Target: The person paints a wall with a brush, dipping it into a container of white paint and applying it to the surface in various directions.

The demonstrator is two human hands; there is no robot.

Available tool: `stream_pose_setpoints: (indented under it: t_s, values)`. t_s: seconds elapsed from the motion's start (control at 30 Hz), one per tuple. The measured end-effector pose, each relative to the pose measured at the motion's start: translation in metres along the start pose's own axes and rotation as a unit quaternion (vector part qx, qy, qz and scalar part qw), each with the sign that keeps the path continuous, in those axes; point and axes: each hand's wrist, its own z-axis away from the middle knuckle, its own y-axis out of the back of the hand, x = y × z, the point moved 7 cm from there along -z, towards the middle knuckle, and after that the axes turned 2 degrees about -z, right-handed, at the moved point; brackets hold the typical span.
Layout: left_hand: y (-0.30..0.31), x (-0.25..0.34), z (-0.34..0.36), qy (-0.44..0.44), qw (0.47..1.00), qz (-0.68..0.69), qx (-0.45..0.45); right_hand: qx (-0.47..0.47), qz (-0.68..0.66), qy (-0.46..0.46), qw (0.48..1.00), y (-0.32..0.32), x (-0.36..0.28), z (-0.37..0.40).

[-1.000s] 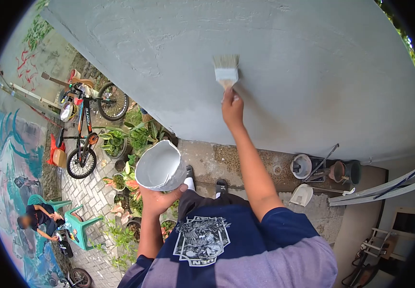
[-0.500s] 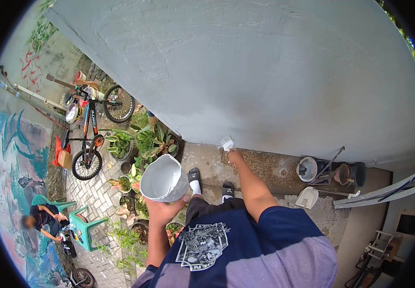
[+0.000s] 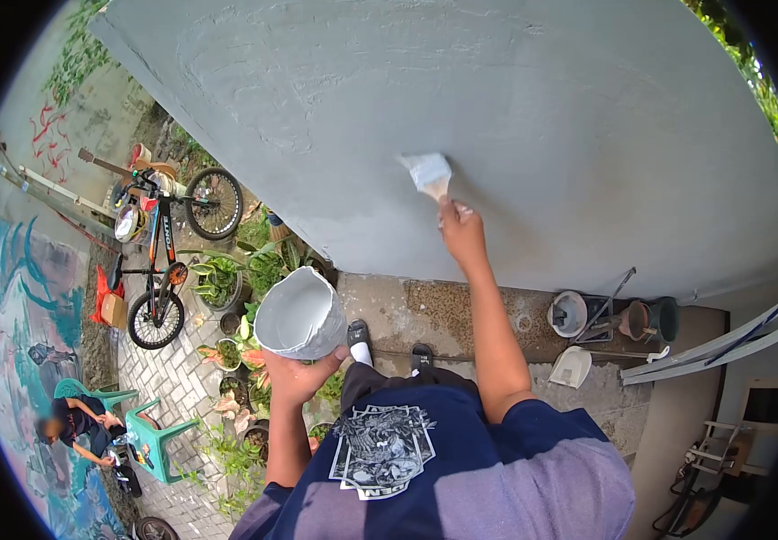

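My right hand (image 3: 463, 229) grips the wooden handle of a paintbrush (image 3: 429, 173), whose bristles are coated in white or pale grey paint. The bristle tip lies at the grey wall (image 3: 533, 117), over a stretch of smooth paint. Lower on the left, my left hand (image 3: 299, 373) supports a paint-smeared bucket (image 3: 302, 313) from below, thumb along its side. The bucket's rim is uneven and its inside is coated pale grey. How much paint it holds is hidden.
Potted plants (image 3: 218, 281) line the ground at left, beside a bicycle (image 3: 162, 243). A seated person (image 3: 83, 421) is near green plastic chairs (image 3: 159, 432). At right are a bucket (image 3: 568, 314), a dustpan (image 3: 572, 368) and pots by the wall's foot.
My right hand has risen with the paintbrush from near the wall's foot to the wall's middle. The bucket in my left hand stays almost in place, shifting slightly left and up in view.
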Motion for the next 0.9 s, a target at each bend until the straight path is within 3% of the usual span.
stream_pose_setpoints:
  t_s: [0.17, 0.2, 0.23, 0.3, 0.4, 0.47, 0.53, 0.6, 0.73, 0.8, 0.83, 0.87, 0.9]
  values:
    - [-0.006, 0.0, 0.0, -0.006, 1.0, 0.005, -0.005, -0.029, -0.057, 0.127, 0.99, 0.012, -0.157, -0.004]
    - [-0.006, 0.0, -0.001, -0.021, 1.0, -0.009, -0.002, -0.025, -0.099, 0.187, 0.977, 0.011, -0.184, 0.001]
    - [-0.007, 0.001, -0.001, -0.036, 0.999, -0.023, 0.003, -0.024, -0.139, 0.245, 0.959, 0.011, -0.2, 0.004]
    - [-0.006, 0.001, 0.0, -0.021, 1.0, -0.023, 0.001, -0.039, -0.144, 0.224, 0.963, 0.008, -0.19, -0.004]
    - [-0.006, -0.001, 0.001, 0.007, 1.0, -0.007, -0.002, -0.014, -0.057, 0.137, 0.989, -0.007, -0.099, -0.042]
    - [-0.005, -0.005, 0.004, 0.024, 1.0, 0.013, -0.001, 0.051, 0.017, 0.184, 0.981, -0.016, -0.03, -0.036]
    - [-0.001, -0.01, 0.006, 0.042, 0.999, -0.027, -0.011, 0.063, 0.023, 0.165, 0.984, -0.024, 0.043, -0.027]
    - [0.003, -0.013, 0.012, 0.05, 0.998, -0.035, -0.003, 0.073, 0.055, 0.089, 0.992, -0.027, 0.11, -0.014]
    - [0.01, -0.011, 0.02, 0.043, 0.998, -0.051, 0.02, 0.112, 0.102, 0.091, 0.984, -0.03, 0.19, -0.008]
    - [0.013, -0.01, 0.029, 0.051, 0.997, -0.048, 0.027, 0.101, 0.122, -0.028, 0.987, -0.03, 0.234, -0.007]
    - [0.014, -0.01, 0.033, 0.057, 0.997, -0.041, 0.033, 0.1, 0.12, -0.025, 0.987, -0.029, 0.24, -0.004]
    - [0.015, -0.008, 0.038, 0.054, 0.997, -0.042, 0.036, 0.073, 0.009, -0.237, 0.969, -0.032, 0.275, 0.006]
    - [0.016, -0.007, 0.042, 0.051, 0.997, -0.041, 0.034, 0.04, -0.103, -0.434, 0.894, -0.044, 0.301, 0.027]
